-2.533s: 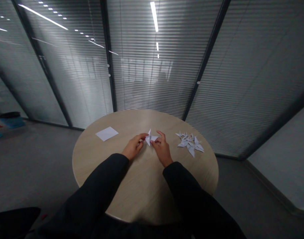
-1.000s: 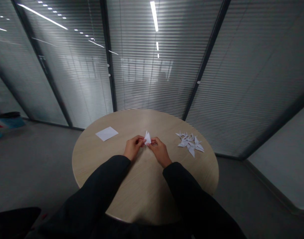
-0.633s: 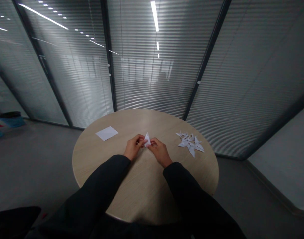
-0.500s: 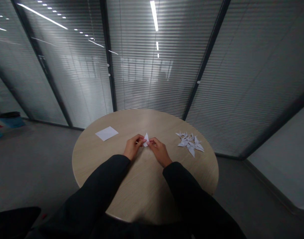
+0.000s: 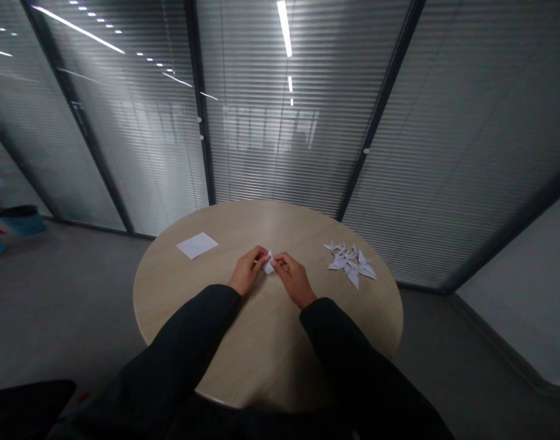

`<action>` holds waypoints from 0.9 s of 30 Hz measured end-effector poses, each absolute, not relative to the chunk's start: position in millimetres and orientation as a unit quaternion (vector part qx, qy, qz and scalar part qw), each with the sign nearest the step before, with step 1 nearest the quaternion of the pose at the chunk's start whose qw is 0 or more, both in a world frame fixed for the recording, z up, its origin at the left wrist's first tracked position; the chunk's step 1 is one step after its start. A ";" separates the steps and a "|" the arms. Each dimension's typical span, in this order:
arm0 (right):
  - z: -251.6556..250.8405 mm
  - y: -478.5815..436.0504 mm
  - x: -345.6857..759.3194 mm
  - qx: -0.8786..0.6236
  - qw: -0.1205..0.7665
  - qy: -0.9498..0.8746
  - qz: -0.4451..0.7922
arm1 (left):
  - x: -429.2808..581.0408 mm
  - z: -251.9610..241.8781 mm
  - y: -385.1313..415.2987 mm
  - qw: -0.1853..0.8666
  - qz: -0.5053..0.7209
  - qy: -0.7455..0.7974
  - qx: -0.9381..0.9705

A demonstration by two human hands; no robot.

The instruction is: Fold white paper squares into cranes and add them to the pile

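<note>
Item one, as we log it: a small white folded-paper piece (image 5: 268, 266), pointed at its upper tip, held just above the middle of the round pale-wood tabletop (image 5: 266, 360). Much of it is hidden by the fingers, so we cannot make out its folds. Item two: the bare left hand (image 5: 247, 271), its grip closed on the left side of the piece, thumb and fingers pinching the paper with no gap that we can see. Item three: the bare right hand (image 5: 294, 280), its grip likewise closed in a pinch on the right side, fingertips touching the paper and nearly meeting the left hand. Both forearms run in from the near edge of the tabletop in black sleeves (image 5: 348, 354). Change noted against the slightly earlier views: the hands have drawn in closer, and less of the paper now shows between them, its raised point lower and smaller. Item four: a flat white square paper sheet (image 5: 197, 245), lying unfolded on the tabletop, left of the hands and well apart from them. Item five: a loose cluster of white origami cranes (image 5: 351, 264), on the tabletop to the right of the hands, out of reach of neither grip but untouched.
</note>
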State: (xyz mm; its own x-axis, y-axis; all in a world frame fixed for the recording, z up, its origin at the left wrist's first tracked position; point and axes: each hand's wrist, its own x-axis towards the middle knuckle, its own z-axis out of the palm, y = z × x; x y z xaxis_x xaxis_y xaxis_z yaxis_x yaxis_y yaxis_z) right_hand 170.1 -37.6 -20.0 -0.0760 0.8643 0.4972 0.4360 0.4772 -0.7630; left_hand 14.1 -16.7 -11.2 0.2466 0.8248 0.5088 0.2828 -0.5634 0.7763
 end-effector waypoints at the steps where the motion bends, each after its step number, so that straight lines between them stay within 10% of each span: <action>1: -20.8 -37.5 170.0 -0.466 0.494 -0.703 0.212 | 13.8 -10.5 -16.8 0.276 0.482 0.370 0.744; 27: -19.0 -30.8 171.9 -0.435 0.569 -0.607 0.345 | 14.7 -18.8 -2.7 0.505 0.508 0.288 0.636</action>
State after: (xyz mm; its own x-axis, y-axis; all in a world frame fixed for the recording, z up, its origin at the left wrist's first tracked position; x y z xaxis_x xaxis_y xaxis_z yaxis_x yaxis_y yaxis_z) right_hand 171.9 -30.8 -19.0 0.0257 0.9205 0.3899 0.1345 0.3833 -0.9138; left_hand 14.7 -2.7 -18.8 0.3177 0.8792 0.3551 -0.1468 -0.3243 0.9345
